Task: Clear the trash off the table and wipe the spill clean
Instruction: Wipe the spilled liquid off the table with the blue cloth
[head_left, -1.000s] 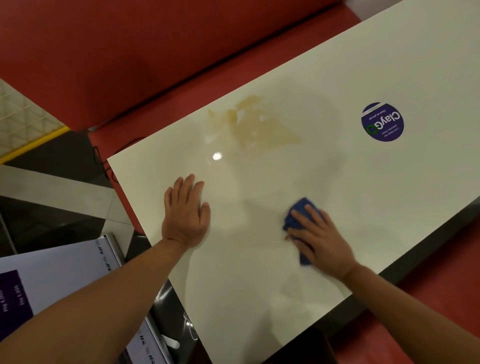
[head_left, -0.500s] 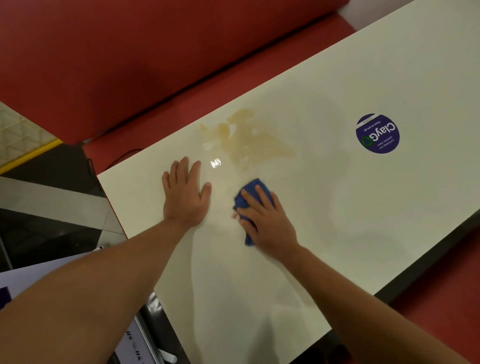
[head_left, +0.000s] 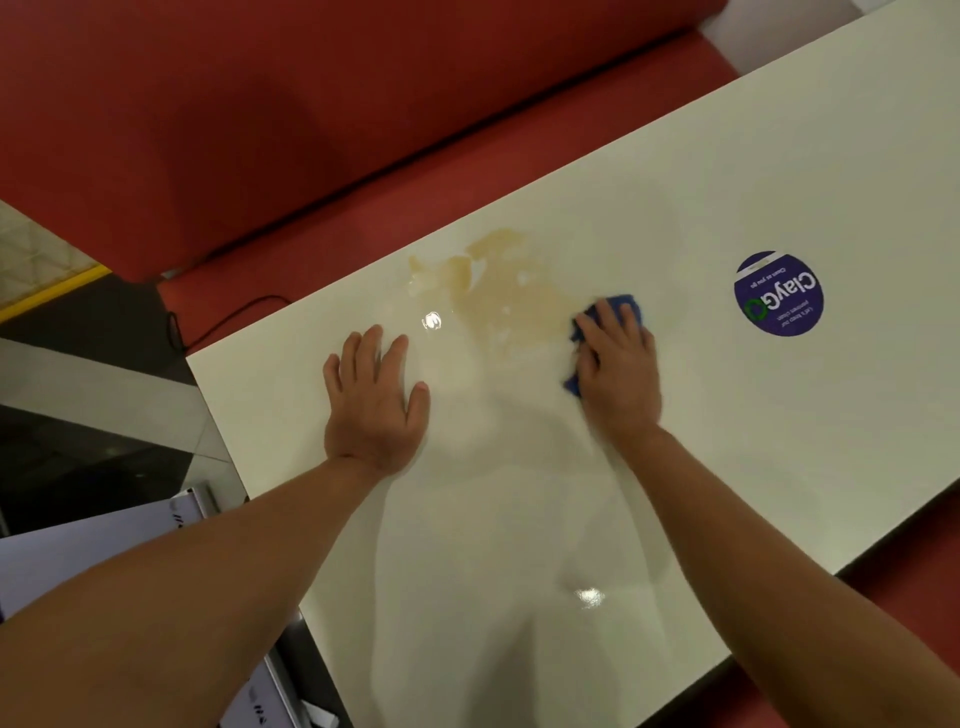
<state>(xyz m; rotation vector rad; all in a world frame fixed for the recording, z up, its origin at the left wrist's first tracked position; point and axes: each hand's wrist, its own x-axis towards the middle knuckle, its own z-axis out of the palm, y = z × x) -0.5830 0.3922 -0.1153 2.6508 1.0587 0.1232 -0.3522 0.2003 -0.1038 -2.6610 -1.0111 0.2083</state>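
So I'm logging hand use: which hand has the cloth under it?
The right hand presses the blue cloth beside the spill; the left hand lies flat on bare table.

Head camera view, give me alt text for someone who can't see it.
A right hand presses a blue cloth at the edge of a tan spill on a white table. The left hand rests flat nearby.

Dim warm light, glare spots on glossy table (head_left: 779, 171), soft focus

The right hand (head_left: 618, 371) hides most of the blue cloth (head_left: 621, 303); sticker (head_left: 778, 294) small print unreadable.
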